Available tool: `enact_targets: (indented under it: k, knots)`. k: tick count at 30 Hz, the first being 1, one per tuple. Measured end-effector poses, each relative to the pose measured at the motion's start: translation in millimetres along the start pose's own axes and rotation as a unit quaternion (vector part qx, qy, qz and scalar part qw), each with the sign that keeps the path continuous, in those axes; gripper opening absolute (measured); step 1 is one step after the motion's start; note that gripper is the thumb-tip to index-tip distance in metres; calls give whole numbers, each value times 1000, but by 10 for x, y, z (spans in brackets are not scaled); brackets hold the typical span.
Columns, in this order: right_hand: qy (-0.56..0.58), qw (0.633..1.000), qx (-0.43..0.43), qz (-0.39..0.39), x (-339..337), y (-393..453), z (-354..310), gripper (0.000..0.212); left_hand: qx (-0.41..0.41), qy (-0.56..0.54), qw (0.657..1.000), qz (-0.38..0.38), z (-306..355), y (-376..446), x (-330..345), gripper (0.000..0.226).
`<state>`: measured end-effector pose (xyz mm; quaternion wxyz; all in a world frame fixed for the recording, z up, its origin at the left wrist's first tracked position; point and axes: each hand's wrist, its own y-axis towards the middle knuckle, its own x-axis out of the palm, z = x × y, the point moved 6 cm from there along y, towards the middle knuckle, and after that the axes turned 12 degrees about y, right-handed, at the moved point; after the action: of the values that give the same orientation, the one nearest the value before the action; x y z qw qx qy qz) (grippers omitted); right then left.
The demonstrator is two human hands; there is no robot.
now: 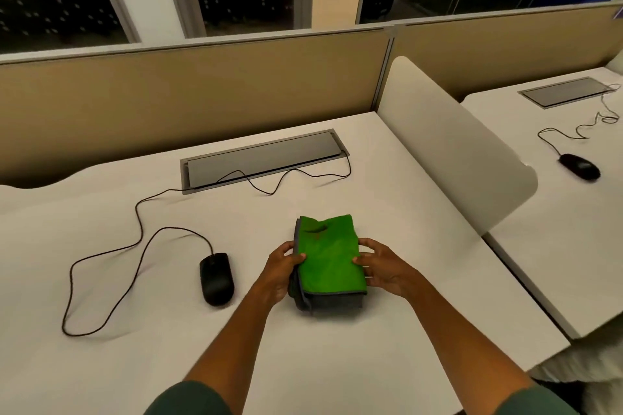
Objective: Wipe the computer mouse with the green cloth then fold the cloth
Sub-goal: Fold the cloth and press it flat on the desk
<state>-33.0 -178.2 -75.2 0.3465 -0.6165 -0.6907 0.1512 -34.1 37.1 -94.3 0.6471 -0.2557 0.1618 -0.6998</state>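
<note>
The green cloth (328, 259) with grey edging lies folded into a thick rectangle on the white desk (168, 364), grey layers showing at its near edge. My left hand (281, 269) grips its left side, thumb on top. Its right side is held by my right hand (381, 266), fingers pressing on the green top. A black computer mouse (216, 278) rests on the desk to the left of the cloth, apart from both hands, with its cable (135, 246) looping left and back.
The mouse cable runs to a grey cable hatch (263, 158) at the back of the desk. A beige partition (202, 84) stands behind, and a white divider panel (448, 145) on the right. The neighbouring desk holds another black mouse (580, 166).
</note>
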Motion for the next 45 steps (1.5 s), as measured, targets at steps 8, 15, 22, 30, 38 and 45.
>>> enact_targets:
  k: [8,15,22,30,38,45]
  knots:
    - [-58,991,-115,24,-271,78,-361,21,78,83,993,19,282,172,196,24]
    - [-266,926,-215,160,-458,162,-409,40,176,266,943,90,337,215,243,31]
    - [-358,863,-293,202,-419,199,-440,26,252,423,863,118,409,270,272,42]
    - [-472,787,-396,39,131,14,-385,48,286,470,835,9,598,152,590,55]
    - [-648,664,-374,-5,-68,-43,48,82,305,732,600,-108,189,100,597,110]
    - [-742,564,-360,48,-143,2,157,69,303,790,531,-46,-46,81,595,77]
